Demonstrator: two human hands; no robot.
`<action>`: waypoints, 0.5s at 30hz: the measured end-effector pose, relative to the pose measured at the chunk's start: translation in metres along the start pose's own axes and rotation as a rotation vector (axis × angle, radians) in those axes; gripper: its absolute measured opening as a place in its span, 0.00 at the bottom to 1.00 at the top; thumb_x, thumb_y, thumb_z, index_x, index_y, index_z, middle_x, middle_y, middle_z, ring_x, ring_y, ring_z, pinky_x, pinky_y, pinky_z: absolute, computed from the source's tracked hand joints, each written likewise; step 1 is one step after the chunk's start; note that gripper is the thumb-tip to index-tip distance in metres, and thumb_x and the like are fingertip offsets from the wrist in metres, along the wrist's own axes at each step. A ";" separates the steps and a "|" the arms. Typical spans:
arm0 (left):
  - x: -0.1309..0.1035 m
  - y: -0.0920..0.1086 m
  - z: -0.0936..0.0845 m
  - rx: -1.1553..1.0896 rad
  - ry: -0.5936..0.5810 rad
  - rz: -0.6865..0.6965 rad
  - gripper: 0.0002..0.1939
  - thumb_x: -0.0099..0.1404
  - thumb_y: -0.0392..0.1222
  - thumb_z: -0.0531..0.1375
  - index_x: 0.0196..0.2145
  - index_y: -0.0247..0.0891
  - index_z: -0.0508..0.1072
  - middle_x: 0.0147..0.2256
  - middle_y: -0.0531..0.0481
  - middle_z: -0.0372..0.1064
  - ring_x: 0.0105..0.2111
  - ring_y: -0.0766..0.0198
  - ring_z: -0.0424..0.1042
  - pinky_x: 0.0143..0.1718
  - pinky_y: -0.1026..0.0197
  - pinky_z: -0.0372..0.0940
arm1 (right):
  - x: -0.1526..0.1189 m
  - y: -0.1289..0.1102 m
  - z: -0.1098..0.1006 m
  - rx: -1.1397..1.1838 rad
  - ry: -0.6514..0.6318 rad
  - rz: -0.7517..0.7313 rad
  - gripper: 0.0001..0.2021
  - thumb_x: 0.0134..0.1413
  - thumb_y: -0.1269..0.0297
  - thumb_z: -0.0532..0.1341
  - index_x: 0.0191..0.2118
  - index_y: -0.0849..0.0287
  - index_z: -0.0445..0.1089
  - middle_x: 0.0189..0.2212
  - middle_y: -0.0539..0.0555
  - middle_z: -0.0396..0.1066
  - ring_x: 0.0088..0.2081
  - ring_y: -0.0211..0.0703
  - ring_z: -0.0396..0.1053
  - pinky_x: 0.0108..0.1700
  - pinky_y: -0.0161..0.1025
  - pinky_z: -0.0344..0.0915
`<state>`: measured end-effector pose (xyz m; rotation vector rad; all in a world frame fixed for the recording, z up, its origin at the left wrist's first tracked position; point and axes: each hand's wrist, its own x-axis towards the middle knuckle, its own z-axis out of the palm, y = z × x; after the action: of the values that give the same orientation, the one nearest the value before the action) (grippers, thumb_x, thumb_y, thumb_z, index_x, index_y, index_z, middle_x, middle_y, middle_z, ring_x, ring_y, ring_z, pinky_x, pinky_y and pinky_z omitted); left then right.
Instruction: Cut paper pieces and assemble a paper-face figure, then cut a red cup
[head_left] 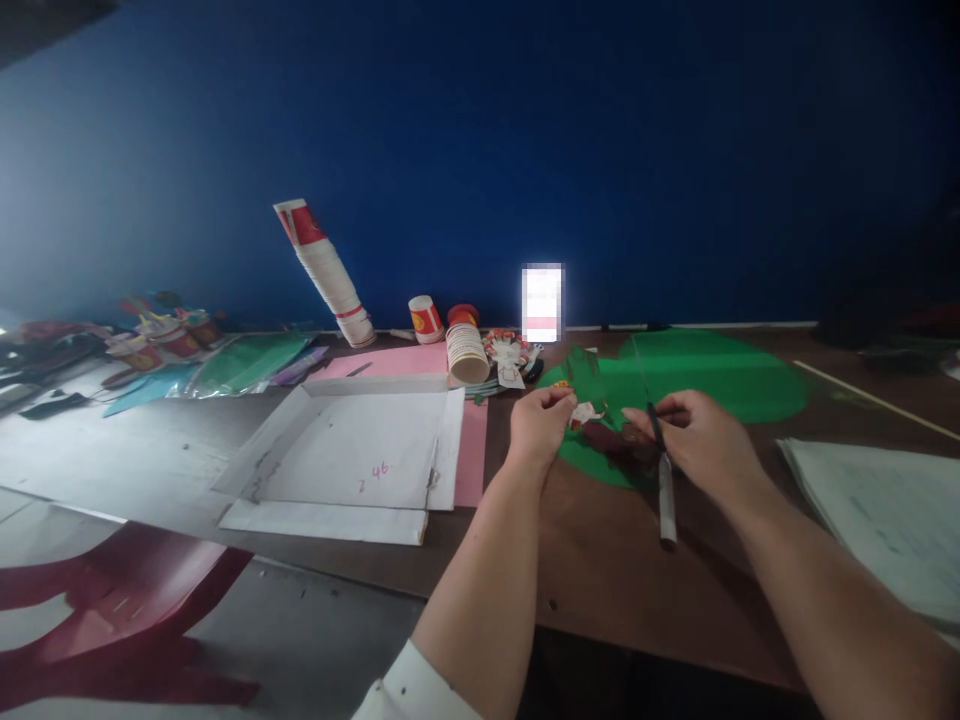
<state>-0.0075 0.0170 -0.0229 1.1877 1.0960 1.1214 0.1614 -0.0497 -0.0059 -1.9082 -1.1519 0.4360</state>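
Observation:
My left hand (541, 425) is closed in a pinch over the green sheet, at the edge of a small red-and-white paper piece (586, 414). My right hand (694, 440) is closed around a slim tool with a black upper part and a grey handle (666, 500), which hangs down from the fingers. The tool's kind is unclear. Its thumb and fingertips reach toward the paper piece, a short gap away from the left hand. Beneath both hands lies a green sheet with rounded edges (712, 375). A dark shadow falls between the hands.
A shallow white cardboard box lid (322, 450) lies left on pink paper (471, 450). Behind stand a tall leaning cup stack (330, 280), a single paper cup (426, 320) and a lying cup stack (466, 355). Papers (885, 510) lie right; a red chair (120, 600) stands lower left.

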 end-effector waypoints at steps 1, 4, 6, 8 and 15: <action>0.000 0.000 0.000 -0.001 0.003 -0.005 0.07 0.56 0.38 0.63 0.33 0.34 0.79 0.32 0.47 0.76 0.28 0.67 0.70 0.34 0.64 0.64 | 0.000 0.000 0.001 0.033 -0.005 0.018 0.20 0.36 0.46 0.70 0.29 0.53 0.66 0.24 0.52 0.75 0.25 0.47 0.72 0.26 0.40 0.62; -0.001 0.000 0.000 0.009 0.002 -0.005 0.07 0.56 0.38 0.63 0.33 0.34 0.79 0.32 0.47 0.76 0.28 0.66 0.70 0.35 0.64 0.64 | -0.001 -0.001 0.002 0.091 -0.016 0.043 0.22 0.34 0.47 0.71 0.32 0.53 0.66 0.23 0.51 0.74 0.22 0.46 0.72 0.24 0.40 0.61; -0.001 -0.001 -0.001 0.013 -0.001 0.001 0.07 0.56 0.38 0.63 0.33 0.34 0.79 0.32 0.46 0.76 0.29 0.66 0.70 0.34 0.64 0.64 | -0.001 -0.002 0.002 0.113 -0.019 0.042 0.23 0.33 0.47 0.72 0.33 0.53 0.66 0.22 0.51 0.74 0.21 0.46 0.71 0.23 0.40 0.60; -0.001 -0.001 -0.001 0.008 0.000 -0.005 0.08 0.56 0.38 0.63 0.33 0.34 0.79 0.32 0.46 0.76 0.28 0.67 0.70 0.34 0.64 0.63 | -0.002 -0.003 0.002 0.123 -0.027 0.053 0.23 0.33 0.47 0.72 0.33 0.53 0.66 0.22 0.51 0.74 0.22 0.47 0.72 0.23 0.40 0.61; -0.001 0.003 -0.001 0.010 -0.013 -0.040 0.08 0.56 0.37 0.63 0.34 0.33 0.80 0.32 0.47 0.76 0.27 0.68 0.69 0.34 0.64 0.63 | 0.001 0.005 0.003 0.107 -0.048 0.045 0.23 0.35 0.48 0.72 0.35 0.54 0.67 0.25 0.51 0.75 0.26 0.51 0.75 0.26 0.42 0.66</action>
<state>-0.0090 0.0159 -0.0198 1.1742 1.1125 1.0770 0.1624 -0.0484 -0.0112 -1.8418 -1.0965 0.5602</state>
